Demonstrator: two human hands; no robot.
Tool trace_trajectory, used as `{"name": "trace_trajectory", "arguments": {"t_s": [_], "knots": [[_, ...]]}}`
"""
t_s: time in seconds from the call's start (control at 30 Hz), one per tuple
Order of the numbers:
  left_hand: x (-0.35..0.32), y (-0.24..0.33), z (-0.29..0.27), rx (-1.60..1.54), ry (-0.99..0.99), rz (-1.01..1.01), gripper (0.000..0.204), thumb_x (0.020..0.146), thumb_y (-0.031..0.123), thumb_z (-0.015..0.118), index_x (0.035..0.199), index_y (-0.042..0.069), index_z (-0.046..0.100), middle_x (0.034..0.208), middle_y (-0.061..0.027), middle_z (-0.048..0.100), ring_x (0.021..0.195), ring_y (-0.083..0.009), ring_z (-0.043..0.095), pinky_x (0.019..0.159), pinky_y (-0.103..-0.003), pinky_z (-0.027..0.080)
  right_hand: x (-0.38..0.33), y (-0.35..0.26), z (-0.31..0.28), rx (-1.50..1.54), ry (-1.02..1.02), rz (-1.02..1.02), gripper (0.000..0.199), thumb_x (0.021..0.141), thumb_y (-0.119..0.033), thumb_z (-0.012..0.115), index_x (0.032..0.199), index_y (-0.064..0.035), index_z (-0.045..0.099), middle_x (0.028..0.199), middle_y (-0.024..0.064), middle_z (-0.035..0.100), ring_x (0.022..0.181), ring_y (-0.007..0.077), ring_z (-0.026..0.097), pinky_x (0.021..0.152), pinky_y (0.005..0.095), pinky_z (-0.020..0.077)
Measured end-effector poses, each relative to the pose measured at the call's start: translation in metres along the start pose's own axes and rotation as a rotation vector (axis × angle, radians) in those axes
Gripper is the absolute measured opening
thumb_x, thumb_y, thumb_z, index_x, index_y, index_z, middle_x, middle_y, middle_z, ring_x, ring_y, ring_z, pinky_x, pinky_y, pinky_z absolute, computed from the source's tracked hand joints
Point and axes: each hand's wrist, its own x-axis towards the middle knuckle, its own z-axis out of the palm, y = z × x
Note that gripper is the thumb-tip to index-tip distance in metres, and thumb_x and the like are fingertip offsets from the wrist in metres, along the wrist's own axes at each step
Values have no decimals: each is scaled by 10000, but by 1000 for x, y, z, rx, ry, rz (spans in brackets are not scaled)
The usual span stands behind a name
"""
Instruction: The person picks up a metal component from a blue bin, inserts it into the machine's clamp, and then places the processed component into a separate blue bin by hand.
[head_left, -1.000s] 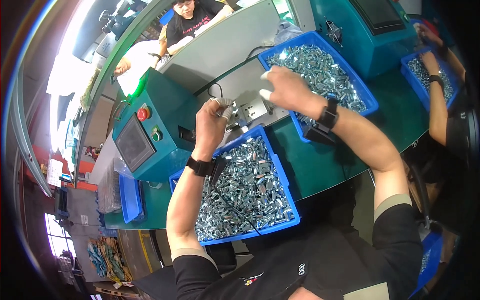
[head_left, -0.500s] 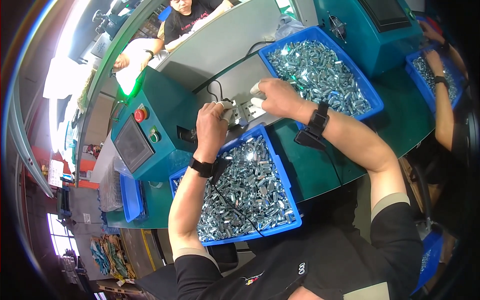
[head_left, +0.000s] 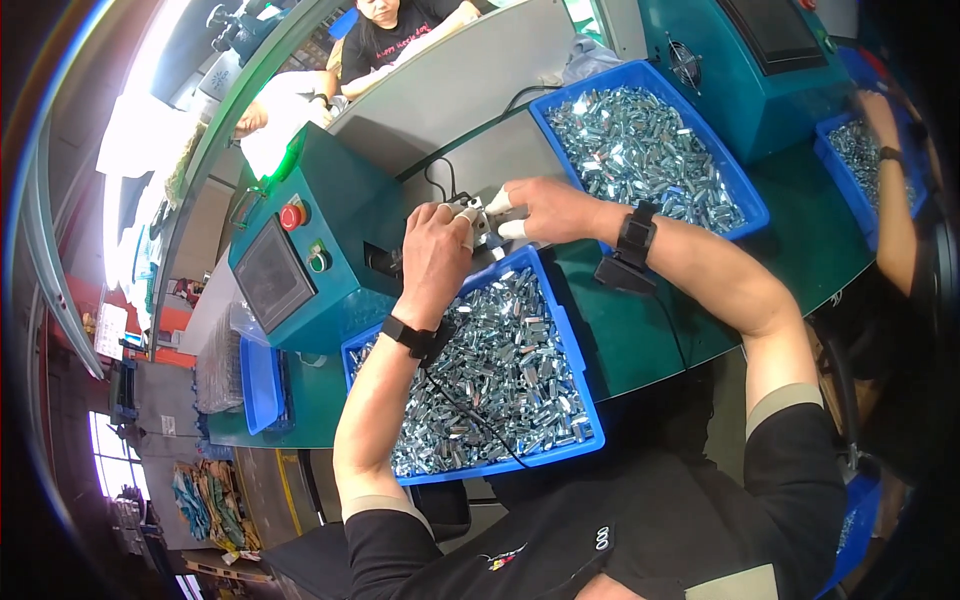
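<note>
1. Green bench point(head_left: 640, 340), across the middle.
2. Machine point(head_left: 335, 220), ten o'clock.
3. Near bin point(head_left: 570, 350), six o'clock; far bin point(head_left: 715, 145), two.
4. Left hand point(head_left: 437, 250), eleven o'clock: curled; can't tell its grip.
5. Right hand point(head_left: 550, 212), one o'clock: fingertips point(head_left: 512, 230) parted.
6. Block point(head_left: 481, 222), twelve o'clock, between the hands.
7. Metal parts point(head_left: 490, 390), both bins.

Green tabletop point(head_left: 628, 340) offers passage between near parts bin point(head_left: 500, 467) and far parts bin point(head_left: 742, 188); teal machine point(head_left: 345, 210) bars left, its recess point(head_left: 380, 260) too dark to judge.

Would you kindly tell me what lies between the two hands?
In the head view, silvery metal fixture parts lie between the left hand and the right hand.
</note>
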Motion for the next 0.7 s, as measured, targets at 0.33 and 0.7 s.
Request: {"name": "trace_trajectory", "arguments": {"t_s": [0.33,0.7], "knots": [[-35,14,-45,-94,20,-67,336,873,61,753,1209,71,751,1155,-111,739,1163,-334,659,1047,-449,504,13,2,0,145,-60,-22,404,912,-280,765,1252,-62,784,1082,180,800,954,279,740,904,383,558],[-134,26,-110,-170,-144,-275,353,860,30,783,1210,61,751,1174,-114,743,1185,-353,674,1029,-463,523,38,-25,3,96,-273,102,385,944,-206,756,1281,-18,756,1209,165,745,1105,297,705,1020,383,524]]}}
